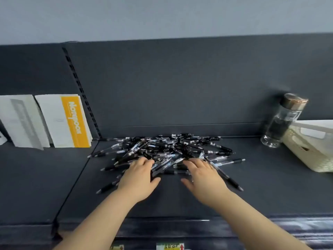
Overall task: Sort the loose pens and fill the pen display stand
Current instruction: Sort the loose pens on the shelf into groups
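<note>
Loose pens being gathered on a dark shelf; no display stand is seen.

At the near shelf edge, price tags (170, 246) are too blurred to be read. The left hand (138, 177) and right hand (201, 175) are laid flat, fingers spread, on the near side of the pile of pens (167, 150); nothing is gripped. Sorting is judged barely begun; next, like pens should be raked together and picked up. Farther left, "Monspoon" seems printed on an orange-banded booklet (72, 121); farther right stand a glass bottle (282, 121) and a cream basket (310, 150).
</note>
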{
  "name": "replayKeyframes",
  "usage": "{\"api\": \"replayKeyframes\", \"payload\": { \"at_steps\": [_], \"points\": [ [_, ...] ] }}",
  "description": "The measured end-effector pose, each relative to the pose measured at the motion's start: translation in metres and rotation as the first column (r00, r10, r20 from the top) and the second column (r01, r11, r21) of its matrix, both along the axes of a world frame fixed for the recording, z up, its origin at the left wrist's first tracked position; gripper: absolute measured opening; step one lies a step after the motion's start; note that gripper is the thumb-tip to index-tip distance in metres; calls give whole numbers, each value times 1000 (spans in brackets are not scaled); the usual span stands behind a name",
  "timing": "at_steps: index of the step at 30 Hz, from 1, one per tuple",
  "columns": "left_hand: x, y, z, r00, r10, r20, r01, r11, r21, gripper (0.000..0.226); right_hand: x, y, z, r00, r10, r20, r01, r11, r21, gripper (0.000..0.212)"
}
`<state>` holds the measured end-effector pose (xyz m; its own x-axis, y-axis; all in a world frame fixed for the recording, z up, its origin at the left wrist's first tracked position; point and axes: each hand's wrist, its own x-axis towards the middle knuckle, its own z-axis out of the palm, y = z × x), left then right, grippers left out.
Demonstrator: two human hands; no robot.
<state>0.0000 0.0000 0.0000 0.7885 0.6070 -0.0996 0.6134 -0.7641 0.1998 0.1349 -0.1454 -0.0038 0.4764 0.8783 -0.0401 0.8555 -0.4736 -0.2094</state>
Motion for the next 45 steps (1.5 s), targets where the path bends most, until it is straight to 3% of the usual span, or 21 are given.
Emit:
{"api": "replayKeyframes", "payload": {
  "at_steps": [7,15,23,29,33,37,40,43,45],
  "points": [
    [26,29,-16,992,-83,-91,88,995,52,70,14,19,-24,997,-77,-10,77,997,-7,55],
    [36,45,-25,986,-139,-96,157,963,219,54,14,24,-38,981,-166,-96,173,982,69,48],
    [47,51,-26,988,-115,-105,132,977,170,26,21,9,-38,926,-328,-187,355,924,141,64],
    [51,47,-21,993,-80,-86,92,984,151,23,39,-2,-35,898,-384,-213,421,892,167,64],
    [53,48,-8,998,-59,-10,60,983,171,33,54,-19,-29,873,-438,-214,479,853,209,64],
    [58,44,8,994,-71,82,54,981,186,39,66,-36,-36,863,-466,-195,488,869,84,57],
    [67,33,25,966,-94,241,65,990,126,35,73,-39,-41,886,-429,-178,441,897,30,45],
    [79,18,47,882,-63,467,92,995,-39,16,78,-42,-38,893,-416,-174,428,903,35,41],
    [91,9,56,819,35,573,147,952,-268,12,81,-50,-30,868,-428,-253,464,879,107,36]
  ]
}}
